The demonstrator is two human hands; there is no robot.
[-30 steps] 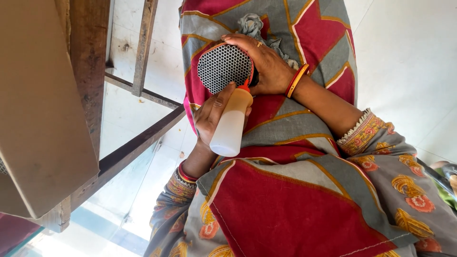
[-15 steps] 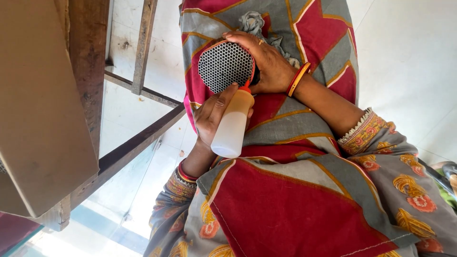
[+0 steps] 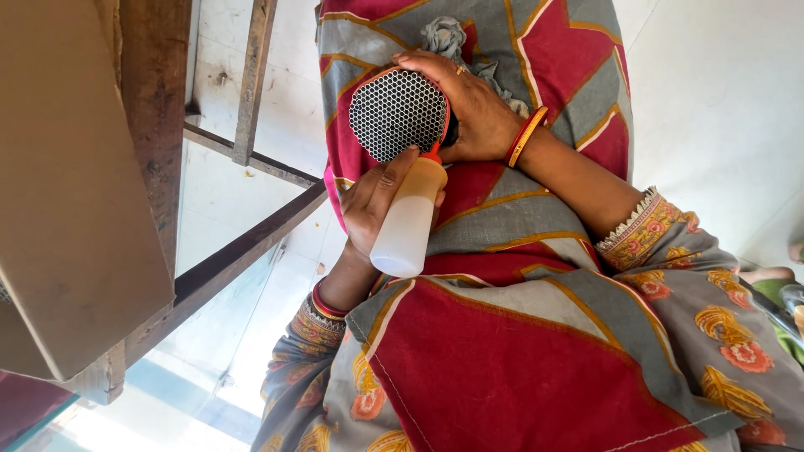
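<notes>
Your left hand (image 3: 373, 205) is clamped around a translucent squeeze bottle (image 3: 408, 224), its red nozzle tip touching the lower rim of the round perforated metal grille (image 3: 397, 114); your right hand (image 3: 469, 109) is closed over that grille's far edge, holding it against the red and grey patterned cloth (image 3: 502, 351) on your lap; orange bangles (image 3: 524, 136) ring the right wrist; a wooden frame (image 3: 155, 142) stands to one side.

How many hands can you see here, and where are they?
2. The left hand grips a translucent squeeze bottle in the middle of the view; the right hand holds a round mesh disc just above it. No other hands show.
</notes>
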